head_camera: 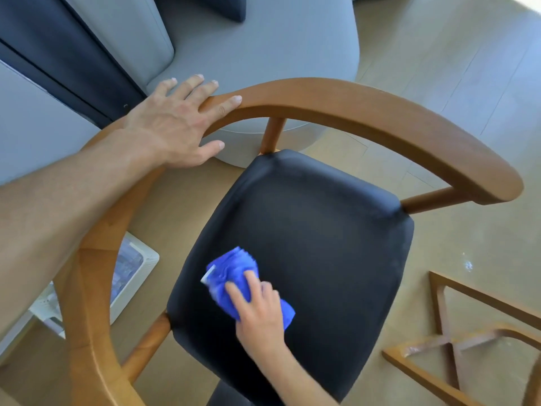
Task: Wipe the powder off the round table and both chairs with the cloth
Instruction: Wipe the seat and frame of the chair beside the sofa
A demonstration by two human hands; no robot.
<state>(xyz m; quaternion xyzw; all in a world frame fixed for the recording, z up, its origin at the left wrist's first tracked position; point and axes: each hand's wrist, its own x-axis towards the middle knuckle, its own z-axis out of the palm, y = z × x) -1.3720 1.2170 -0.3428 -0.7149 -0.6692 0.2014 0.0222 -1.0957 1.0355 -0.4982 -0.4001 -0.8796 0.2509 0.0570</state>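
The step in hand is the wiping of a chair: the blue cloth point(234, 276) lies bunched on the black seat cushion point(307, 244), toward its near-left part, and the right hand point(257, 312) presses down on it. Two fingers point(237, 294) lie fairly straight over the cloth, so the grip looks like a flat press, not a closed fist; what the thumb does is hidden. The left hand point(175, 124) rests flat on the curved wooden armrest rail point(351, 112), fingers spread and holding nothing, apparently steadying the chair, with the forearm lying along the rail.

No powder shows clearly on the cushion. Next, I judge, the cloth should sweep across the rest of the seat and then along the rail, which means shifting the left hand aside. A second wooden frame point(450, 347) at lower right may be the other chair. The round tabletop is not in view.
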